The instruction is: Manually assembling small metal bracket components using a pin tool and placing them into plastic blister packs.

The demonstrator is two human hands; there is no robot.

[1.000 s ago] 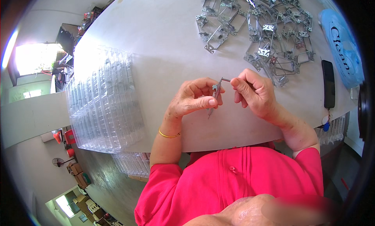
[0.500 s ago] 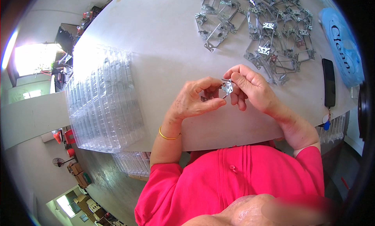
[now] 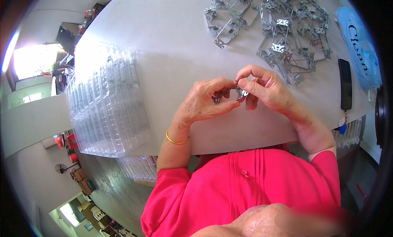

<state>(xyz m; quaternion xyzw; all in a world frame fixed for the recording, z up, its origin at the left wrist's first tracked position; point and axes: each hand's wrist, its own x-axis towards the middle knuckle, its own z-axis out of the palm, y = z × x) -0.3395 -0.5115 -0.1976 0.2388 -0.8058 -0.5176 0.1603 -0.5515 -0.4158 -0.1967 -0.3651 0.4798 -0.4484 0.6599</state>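
Observation:
Between my two hands, above the near part of the table, is a small silvery metal bracket (image 3: 242, 92) with holes in its plate. My left hand (image 3: 206, 100) curls round its left side, thumb below and fingers above. With thumb and fingers, my right hand (image 3: 265, 87) pinches its upper right end. Much of the bracket is hidden behind my fingers. Beyond my hands, a heap of similar metal brackets (image 3: 280, 34) joined by thin rods lies at the far right of the table.
Stacked clear plastic trays (image 3: 108, 102) stand on the white table (image 3: 176, 40) at the left. At the right edge lie a black phone (image 3: 345, 84) and a blue plastic package (image 3: 358, 46). More clear trays (image 3: 139, 168) sit below the table's near left edge.
My right hand has shifted slightly left, its thumb and fingers now closed on the bracket's upper end. The bracket has turned a little and shows less between my hands.

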